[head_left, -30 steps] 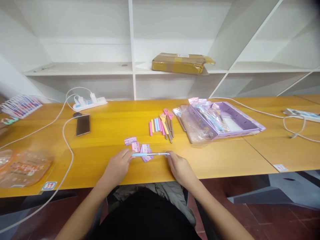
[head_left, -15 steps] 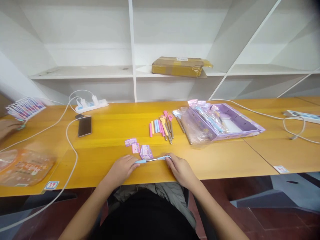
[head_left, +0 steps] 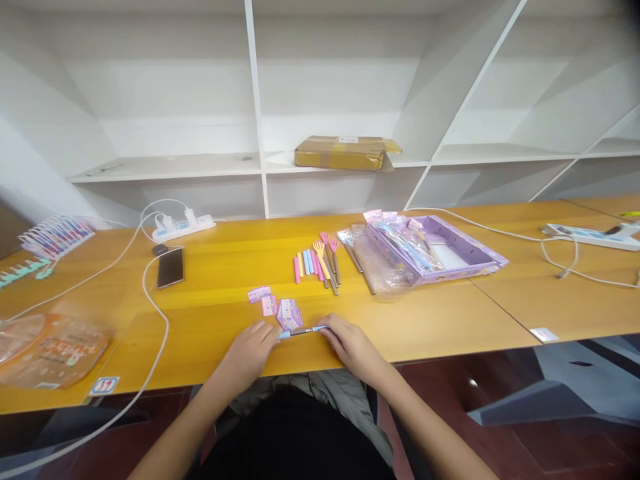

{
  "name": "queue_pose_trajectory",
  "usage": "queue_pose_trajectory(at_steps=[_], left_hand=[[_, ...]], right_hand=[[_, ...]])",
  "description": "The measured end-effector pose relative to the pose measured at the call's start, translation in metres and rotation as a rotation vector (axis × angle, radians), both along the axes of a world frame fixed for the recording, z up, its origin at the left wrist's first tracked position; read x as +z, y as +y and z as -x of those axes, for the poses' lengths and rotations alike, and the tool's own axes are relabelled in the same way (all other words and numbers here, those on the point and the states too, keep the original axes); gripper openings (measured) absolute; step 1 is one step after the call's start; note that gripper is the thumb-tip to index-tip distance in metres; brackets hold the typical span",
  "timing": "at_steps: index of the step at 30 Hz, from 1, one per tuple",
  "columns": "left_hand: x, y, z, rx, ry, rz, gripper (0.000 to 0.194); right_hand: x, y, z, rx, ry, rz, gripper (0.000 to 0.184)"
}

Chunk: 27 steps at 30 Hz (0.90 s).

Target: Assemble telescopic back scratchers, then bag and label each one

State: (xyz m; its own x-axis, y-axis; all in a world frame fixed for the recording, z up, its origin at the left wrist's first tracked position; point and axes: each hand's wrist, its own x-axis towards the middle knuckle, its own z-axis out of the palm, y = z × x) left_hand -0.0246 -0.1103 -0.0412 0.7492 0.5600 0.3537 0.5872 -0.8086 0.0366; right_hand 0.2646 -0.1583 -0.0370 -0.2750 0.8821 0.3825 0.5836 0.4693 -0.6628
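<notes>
Between my two hands lies a light-blue back scratcher [head_left: 303, 331] with a short bare metal stretch in its middle; its claw end is hidden. My left hand [head_left: 254, 350] is closed around one light-blue end, and my right hand [head_left: 349, 341] pinches the other. Just beyond them is a small stack of purple printed cards [head_left: 289, 313], with two looser cards [head_left: 263, 299] to its left. Farther back are several pink, yellow and blue handle sleeves [head_left: 307, 264], side by side. Right of these lie back scratchers [head_left: 327, 264] with pink and yellow claw heads and metal rods.
A purple box [head_left: 465, 267] holds plastic-wrapped pieces, with clear wrapping [head_left: 387, 273] against it. A phone [head_left: 171, 268], a power strip [head_left: 184, 227] and a white cable [head_left: 163, 313] lie left. An orange package [head_left: 55, 350] is near the front-left edge. A taped carton [head_left: 345, 153] sits on the shelf.
My hands have come closer together, and less of the back scratcher shows between them. The view has shifted slightly. Another person's hand at the far left has gone out of sight.
</notes>
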Motion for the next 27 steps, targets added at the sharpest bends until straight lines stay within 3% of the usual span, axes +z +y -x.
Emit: queue_pose_trajectory(at_steps=[3,5,9,11,13,18,22,27], left_hand=[[0.011,0.008,0.009,0.009,0.007,-0.054,0.031],[0.024,0.021,0.034,0.059,-0.015,-0.098,0.032],[0.052,0.041,0.119,0.159,-0.07,-0.107,0.033],[0.06,0.042,0.159,0.214,-0.129,-0.143,0.032],[0.064,0.037,0.183,0.234,-0.162,-0.118,0.03],[0.057,0.024,0.181,0.25,-0.175,-0.02,0.03],[0.046,0.028,0.171,0.269,-0.158,0.079,0.039],[0.041,0.028,0.161,0.302,-0.181,0.123,0.042]], right_hand=[[0.005,0.001,-0.012,-0.043,-0.009,-0.054,0.026],[0.01,0.002,-0.041,-0.144,-0.022,-0.074,0.027],[0.021,-0.01,-0.138,-0.435,-0.056,-0.065,0.028],[0.023,-0.023,-0.185,-0.633,-0.061,-0.081,0.028],[0.022,-0.039,-0.217,-0.744,-0.055,-0.092,0.029],[0.01,-0.063,-0.237,-0.78,-0.015,0.009,0.035],[0.001,-0.058,-0.238,-0.787,0.049,0.087,0.043],[-0.007,-0.043,-0.235,-0.823,0.135,0.007,0.047]])
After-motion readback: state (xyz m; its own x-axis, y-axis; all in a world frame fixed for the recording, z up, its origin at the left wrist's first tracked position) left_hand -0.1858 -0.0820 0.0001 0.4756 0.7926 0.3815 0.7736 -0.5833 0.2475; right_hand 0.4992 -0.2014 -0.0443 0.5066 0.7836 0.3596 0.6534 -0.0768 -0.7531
